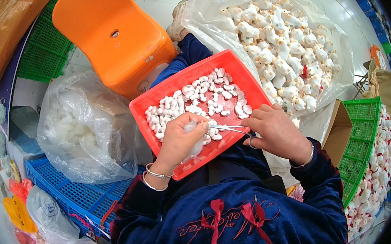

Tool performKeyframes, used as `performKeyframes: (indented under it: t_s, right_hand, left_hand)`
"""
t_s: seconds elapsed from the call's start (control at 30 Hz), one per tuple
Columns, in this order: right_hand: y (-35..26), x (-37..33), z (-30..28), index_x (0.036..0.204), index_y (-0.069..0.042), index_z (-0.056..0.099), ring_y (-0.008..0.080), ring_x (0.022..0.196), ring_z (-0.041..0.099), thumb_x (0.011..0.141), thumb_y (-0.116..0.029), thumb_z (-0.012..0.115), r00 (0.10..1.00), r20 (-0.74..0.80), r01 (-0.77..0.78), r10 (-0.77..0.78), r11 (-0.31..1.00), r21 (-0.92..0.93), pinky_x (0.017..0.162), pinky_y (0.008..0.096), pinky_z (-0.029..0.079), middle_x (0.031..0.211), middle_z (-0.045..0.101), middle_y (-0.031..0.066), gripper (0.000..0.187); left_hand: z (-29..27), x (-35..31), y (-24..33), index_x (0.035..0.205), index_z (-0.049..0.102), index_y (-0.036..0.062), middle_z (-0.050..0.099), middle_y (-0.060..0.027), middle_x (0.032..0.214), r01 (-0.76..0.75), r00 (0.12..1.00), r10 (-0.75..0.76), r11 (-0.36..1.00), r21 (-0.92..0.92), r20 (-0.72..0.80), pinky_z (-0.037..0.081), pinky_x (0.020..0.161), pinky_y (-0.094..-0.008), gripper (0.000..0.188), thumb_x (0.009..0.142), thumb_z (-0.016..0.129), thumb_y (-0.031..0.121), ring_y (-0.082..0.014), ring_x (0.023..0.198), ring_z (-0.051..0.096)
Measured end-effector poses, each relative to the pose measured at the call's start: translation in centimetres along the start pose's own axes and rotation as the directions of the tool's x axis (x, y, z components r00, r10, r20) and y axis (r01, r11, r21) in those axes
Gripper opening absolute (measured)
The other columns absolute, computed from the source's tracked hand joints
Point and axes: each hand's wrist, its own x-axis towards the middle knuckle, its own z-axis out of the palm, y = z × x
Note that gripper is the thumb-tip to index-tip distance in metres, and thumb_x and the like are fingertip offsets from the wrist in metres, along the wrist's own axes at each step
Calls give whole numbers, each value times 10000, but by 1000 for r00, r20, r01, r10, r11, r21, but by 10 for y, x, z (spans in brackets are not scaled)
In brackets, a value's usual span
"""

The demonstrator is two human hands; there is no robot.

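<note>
Over the red plastic tray point(253, 77) on my lap, both hands are working close together. In my right hand point(277, 129) are slim metal forceps point(229, 127) with ring handles, their tips pointing left. These tips meet the fingertips of my left hand point(179, 146), which pinch a small white plush piece point(208, 124), mostly hidden by the fingers. A tuft of white stuffing point(190, 128) sits against the left palm. Many small white plush pieces point(162, 112), rounded and curved, lie in the tray beyond my hands.
Ahead on the right, a large clear bag point(211, 10) holds white plush toys point(284, 47). An orange stool point(107, 35) stands ahead left, near a clear bag of stuffing point(85, 135) above a blue crate point(80, 194). Right of me are a cardboard box point(338, 131) and green crate point(362, 145).
</note>
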Motion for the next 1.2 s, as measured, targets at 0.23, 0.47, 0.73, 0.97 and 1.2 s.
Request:
performKeyframes:
  t_s: [0.23, 0.47, 0.73, 0.97, 1.2]
  right_hand:
    - [3, -3, -16, 1204, -68, 661, 315, 1102, 552, 666, -254, 902, 986, -168, -10, 18, 999, 47, 930, 425, 453, 1109, 607, 105, 618]
    - [3, 2, -10, 1196, -99, 693, 278, 1082, 565, 682, -287, 890, 991, -133, 23, -21, 1000, 15, 912, 404, 418, 1066, 634, 75, 581]
    - [0, -2, -16, 1056, -123, 732, 257, 962, 628, 745, -270, 828, 998, 13, -57, 57, 997, -47, 838, 412, 431, 920, 667, 55, 357]
    - [-4, 1, -3, 1085, -111, 711, 264, 988, 622, 740, -259, 838, 1000, -11, -12, 12, 1000, -23, 849, 416, 445, 954, 664, 58, 396]
    - [1, -2, -13, 1182, -99, 697, 287, 1094, 575, 711, -286, 871, 992, -124, -23, 28, 999, 38, 904, 406, 444, 1059, 638, 83, 536]
  left_hand:
    - [-8, 5, -11, 1061, 685, 20, 664, -16, 846, 44, 997, -61, 952, -304, -46, 515, 641, -230, 126, 973, 691, 110, -61, 716, 596]
    - [-4, -1, -6, 1102, 685, 23, 678, -16, 865, 16, 1000, -17, 976, -215, -4, 514, 610, -221, 137, 1000, 675, 114, -51, 716, 612]
    - [-1, -7, 7, 1132, 704, 11, 680, 2, 891, 32, 999, -33, 997, -66, -16, 481, 669, -199, 179, 985, 693, 112, -42, 748, 590]
    - [2, -3, -3, 1094, 717, 20, 677, 13, 867, 17, 998, -19, 999, -42, -60, 480, 666, -198, 160, 963, 704, 112, -38, 750, 593]
    - [2, -5, 10, 1109, 712, 26, 693, 12, 929, 46, 994, -52, 996, -71, -93, 501, 715, -219, 177, 944, 707, 90, -43, 805, 609]
